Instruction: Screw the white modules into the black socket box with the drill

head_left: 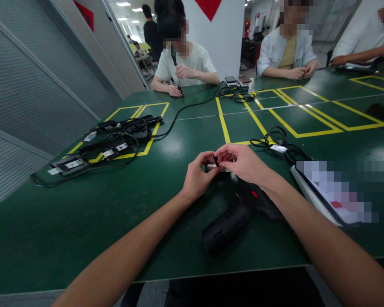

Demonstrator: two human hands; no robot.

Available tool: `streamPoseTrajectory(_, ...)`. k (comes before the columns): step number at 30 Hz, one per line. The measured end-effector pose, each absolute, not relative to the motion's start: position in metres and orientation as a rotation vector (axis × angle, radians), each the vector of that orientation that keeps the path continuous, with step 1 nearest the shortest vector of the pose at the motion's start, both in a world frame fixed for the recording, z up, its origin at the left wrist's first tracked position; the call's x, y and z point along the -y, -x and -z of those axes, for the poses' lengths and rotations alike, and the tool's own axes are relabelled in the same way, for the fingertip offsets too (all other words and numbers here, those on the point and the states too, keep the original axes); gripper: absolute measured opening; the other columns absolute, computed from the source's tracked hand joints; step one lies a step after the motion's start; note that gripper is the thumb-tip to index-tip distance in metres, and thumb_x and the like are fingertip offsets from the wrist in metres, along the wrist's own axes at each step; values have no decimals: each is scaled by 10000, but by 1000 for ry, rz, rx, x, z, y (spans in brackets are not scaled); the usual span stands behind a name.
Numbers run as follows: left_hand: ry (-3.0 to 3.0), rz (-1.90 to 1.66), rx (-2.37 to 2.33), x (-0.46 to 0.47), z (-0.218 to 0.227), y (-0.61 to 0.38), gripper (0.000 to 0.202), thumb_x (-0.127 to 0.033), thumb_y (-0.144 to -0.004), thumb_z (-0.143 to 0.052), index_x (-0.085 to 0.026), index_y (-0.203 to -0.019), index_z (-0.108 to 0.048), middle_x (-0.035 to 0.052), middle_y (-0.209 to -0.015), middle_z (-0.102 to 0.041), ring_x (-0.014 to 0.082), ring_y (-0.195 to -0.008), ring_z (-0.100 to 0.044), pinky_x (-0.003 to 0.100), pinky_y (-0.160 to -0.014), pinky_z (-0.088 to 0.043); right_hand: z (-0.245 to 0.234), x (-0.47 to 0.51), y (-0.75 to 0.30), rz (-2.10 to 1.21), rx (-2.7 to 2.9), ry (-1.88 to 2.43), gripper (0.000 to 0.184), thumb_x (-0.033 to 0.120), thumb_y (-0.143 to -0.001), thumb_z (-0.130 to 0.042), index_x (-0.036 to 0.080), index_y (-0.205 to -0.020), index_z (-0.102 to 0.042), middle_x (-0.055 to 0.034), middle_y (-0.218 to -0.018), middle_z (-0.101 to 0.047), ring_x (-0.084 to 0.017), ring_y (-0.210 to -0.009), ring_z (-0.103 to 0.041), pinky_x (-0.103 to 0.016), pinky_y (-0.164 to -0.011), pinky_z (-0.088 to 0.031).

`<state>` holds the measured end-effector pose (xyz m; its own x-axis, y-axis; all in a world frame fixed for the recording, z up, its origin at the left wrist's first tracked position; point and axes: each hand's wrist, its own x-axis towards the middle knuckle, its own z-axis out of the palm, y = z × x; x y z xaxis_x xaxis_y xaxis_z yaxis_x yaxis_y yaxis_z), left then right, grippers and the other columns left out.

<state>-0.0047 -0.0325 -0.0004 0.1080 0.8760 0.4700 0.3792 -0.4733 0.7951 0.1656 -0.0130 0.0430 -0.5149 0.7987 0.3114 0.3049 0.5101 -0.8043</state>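
My left hand [198,175] and my right hand [243,162] meet above the green table [147,213], fingers pinched together around a small dark part [216,160] with a bit of white under it. Both hands are closed on it; what the part is I cannot make out. Just under my right wrist lies a black power screwdriver [233,221] with a red button, flat on the table, its grip pointing toward me.
Several black power adapters with cables [109,145] lie at the left inside yellow tape marks. A coiled black cable [278,145] sits right of my hands, beside a flat white-edged object [313,196]. Three people sit across the table; one works with a tool.
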Motion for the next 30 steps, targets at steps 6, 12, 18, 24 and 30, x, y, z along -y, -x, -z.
streamPoseTrajectory(6,-1933,-1339,-1225,32,1,6,379,-251,-759,-701,-194,-1106,-559,-3,-826,-607,111,-752,-540,255,-739,-451,-35,9,-168,-919,2059,934,190,264,-891,-589,159,-1045,-625,-40,-989,-687,-176,-792,-673,-371,-683,-564)
streamPoseTrajectory(12,-1978,-1347,-1236,33,0,7,369,-226,-756,-693,-198,-1099,-558,-3,-835,-604,111,-755,-547,252,-733,-458,-34,9,-170,-982,2026,996,213,263,-888,-593,160,-1073,-616,-48,-1026,-681,-185,-816,-673,-382,-697,-564)
streamPoseTrajectory(18,-2040,-1336,-1228,34,1,8,366,-222,-766,-682,-195,-1110,-557,4,-844,-602,110,-761,-555,249,-732,-468,-34,8,-171,-1130,1979,1039,231,259,-892,-588,166,-1103,-605,-54,-1046,-679,-184,-817,-677,-378,-690,-572)
streamPoseTrajectory(24,-2123,-1313,-1217,35,-1,10,342,-247,-786,-673,-202,-1109,-569,11,-879,-603,116,-797,-570,258,-763,-471,-34,8,-170,-1177,1964,1040,240,260,-890,-592,165,-1109,-604,-58,-1066,-677,-194,-846,-677,-397,-718,-567)
streamPoseTrajectory(30,-2110,-1293,-1222,34,-2,12,355,-252,-789,-664,-203,-1128,-570,19,-890,-623,125,-798,-585,267,-761,-480,-39,11,-169,-1134,1950,1050,242,259,-887,-595,165,-1109,-604,-59,-1073,-673,-198,-857,-673,-403,-727,-563)
